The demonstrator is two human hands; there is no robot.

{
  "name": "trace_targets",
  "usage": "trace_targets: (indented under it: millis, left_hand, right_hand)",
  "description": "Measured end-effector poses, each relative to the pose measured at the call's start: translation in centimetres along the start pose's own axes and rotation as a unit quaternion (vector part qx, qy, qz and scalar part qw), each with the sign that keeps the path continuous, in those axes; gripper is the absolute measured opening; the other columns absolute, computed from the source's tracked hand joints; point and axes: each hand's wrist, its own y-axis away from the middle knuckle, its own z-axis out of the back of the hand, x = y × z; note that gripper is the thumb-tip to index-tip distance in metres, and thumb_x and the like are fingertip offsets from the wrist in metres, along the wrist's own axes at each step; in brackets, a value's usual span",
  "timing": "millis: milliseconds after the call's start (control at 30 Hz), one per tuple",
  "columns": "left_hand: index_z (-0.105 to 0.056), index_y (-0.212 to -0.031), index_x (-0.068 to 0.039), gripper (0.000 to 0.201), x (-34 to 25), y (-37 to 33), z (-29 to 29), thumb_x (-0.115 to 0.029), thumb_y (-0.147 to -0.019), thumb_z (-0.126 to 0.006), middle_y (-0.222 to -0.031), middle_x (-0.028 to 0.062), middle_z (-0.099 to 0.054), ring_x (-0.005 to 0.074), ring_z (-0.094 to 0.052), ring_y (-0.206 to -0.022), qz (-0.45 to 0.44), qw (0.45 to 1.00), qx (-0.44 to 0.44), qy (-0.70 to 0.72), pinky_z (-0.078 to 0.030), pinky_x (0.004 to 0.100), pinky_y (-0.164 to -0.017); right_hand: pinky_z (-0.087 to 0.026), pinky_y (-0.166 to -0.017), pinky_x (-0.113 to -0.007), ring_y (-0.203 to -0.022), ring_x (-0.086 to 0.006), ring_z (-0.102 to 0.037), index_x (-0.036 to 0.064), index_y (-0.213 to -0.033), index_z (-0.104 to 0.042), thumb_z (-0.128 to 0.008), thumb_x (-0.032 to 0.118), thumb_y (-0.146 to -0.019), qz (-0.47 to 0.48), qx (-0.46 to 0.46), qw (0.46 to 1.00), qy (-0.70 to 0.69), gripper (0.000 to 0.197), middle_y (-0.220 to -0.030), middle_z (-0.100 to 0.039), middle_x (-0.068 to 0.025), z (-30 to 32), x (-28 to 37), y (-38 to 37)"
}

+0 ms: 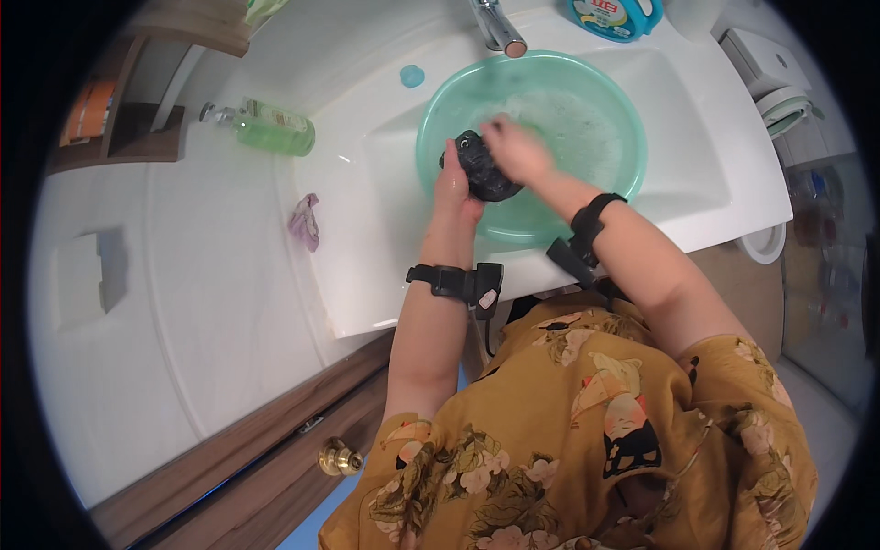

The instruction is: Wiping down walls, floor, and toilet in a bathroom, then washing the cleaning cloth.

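Over the left part of a green plastic basin (632, 156) I hold a wet, wrinkled black bundle (490, 176) that looks like cloth. My left hand (452, 183) is closed around its left side and underside. Against its upper right side is my right hand (519, 151), with fingers smeared by motion, so their grip is unclear. Foamy water (577, 137) lies in the basin below. Both wrists wear black straps with small devices on them.
The basin sits in a white sink (697, 174) under a chrome faucet (500, 32). A blue detergent bottle (614, 18) stands at the back right. To the left are a green pump bottle (275, 128), a small blue cap (412, 76) and a crumpled mauve cloth (304, 223).
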Motion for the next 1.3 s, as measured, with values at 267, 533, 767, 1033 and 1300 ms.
trace_targets:
  millis: [267,533,767,1033,1300]
  left_hand:
    - [-0.03,-0.133,-0.011,0.07,-0.1,1.2,-0.3,-0.034,-0.077,-0.066,-0.141,0.0137,-0.017,0.0356,-0.017,-0.129,0.05,0.986,-0.062,-0.147,-0.023,0.0625,-0.096]
    - [-0.028,-0.135,-0.017,0.067,1.1,0.4,-0.4,-0.037,-0.08,-0.061,-0.143,0.0126,-0.013,0.0372,-0.012,-0.13,0.082,0.982,-0.035,-0.167,-0.017,0.0703,-0.093]
    - [-0.038,-0.129,-0.018,0.056,0.8,1.5,-0.4,-0.055,-0.088,-0.033,-0.132,0.0105,-0.036,0.0354,-0.035,-0.12,0.116,0.992,-0.008,-0.047,-0.02,0.0676,-0.094]
    - [-0.05,-0.113,-0.013,0.062,0.4,0.4,-0.9,-0.061,-0.087,-0.02,-0.115,0.0095,-0.053,0.0273,-0.051,-0.108,-0.004,0.987,0.144,0.073,-0.042,0.0429,-0.091]
    - [-0.049,-0.113,-0.011,0.047,0.8,1.1,-3.2,-0.047,-0.093,-0.025,-0.109,0.0066,-0.056,0.0236,-0.056,-0.098,0.001,0.997,0.066,0.037,-0.049,0.0395,-0.082]
  right_hand:
    - [-0.041,-0.083,-0.048,-0.098,-0.0363,-0.054,0.0098,-0.114,-0.052,-0.06,0.021,-0.078,-0.057,-0.028,0.987,0.145,0.038,-0.099,-0.056,-0.0115,-0.3,-7.0,1.2]
    - [-0.036,-0.085,-0.049,-0.096,-0.0278,-0.056,0.0146,-0.11,-0.058,-0.054,0.014,-0.074,-0.08,0.156,0.939,0.297,0.036,-0.101,-0.058,-0.0108,1.2,-6.2,-0.5]
    - [-0.04,-0.087,-0.029,-0.092,-0.0191,-0.051,0.0071,-0.099,-0.06,-0.044,0.006,-0.065,-0.162,0.178,0.846,-0.476,0.037,-0.098,-0.056,-0.0073,5.4,4.9,1.6]
    - [-0.043,-0.084,-0.036,-0.094,-0.0293,-0.054,0.0083,-0.107,-0.056,-0.044,0.009,-0.076,0.173,0.102,0.96,-0.196,0.034,-0.101,-0.049,-0.0138,6.0,7.1,4.8]
    - [-0.045,-0.078,-0.042,-0.094,-0.0378,-0.054,0.0055,-0.109,-0.053,-0.051,0.027,-0.083,0.121,-0.049,0.991,0.036,0.034,-0.092,-0.053,-0.0191,3.2,5.1,4.3]
